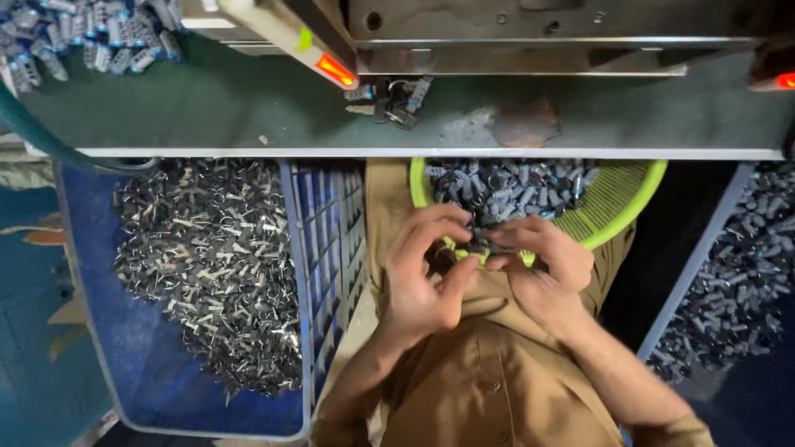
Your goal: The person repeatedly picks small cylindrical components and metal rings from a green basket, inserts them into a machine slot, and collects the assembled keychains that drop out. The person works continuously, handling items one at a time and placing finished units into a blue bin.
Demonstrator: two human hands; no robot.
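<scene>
Both my hands meet at the middle of the frame, just over my lap. My left hand and my right hand pinch one small dark part between their fingertips, so each grip is closed on that same piece (it is too small and too shadowed for me to tell whether it is one part or two pressed together). The part sits right at the near rim of the green basket, which rests on my lap just below the edge of the table and holds a heap of grey plastic pieces.

As for progress, I judge it to be somewhere in the middle. The basket looks well filled. In the lower left of the frame the blue crate carries a broad pile of small metal clips. At the right edge another bin holds many more grey pieces, and a further heap of grey-blue parts lies on the table at the upper left. A few loose bits lie under the machine frame at the top centre. Which heaps are finished work I cannot tell.
</scene>
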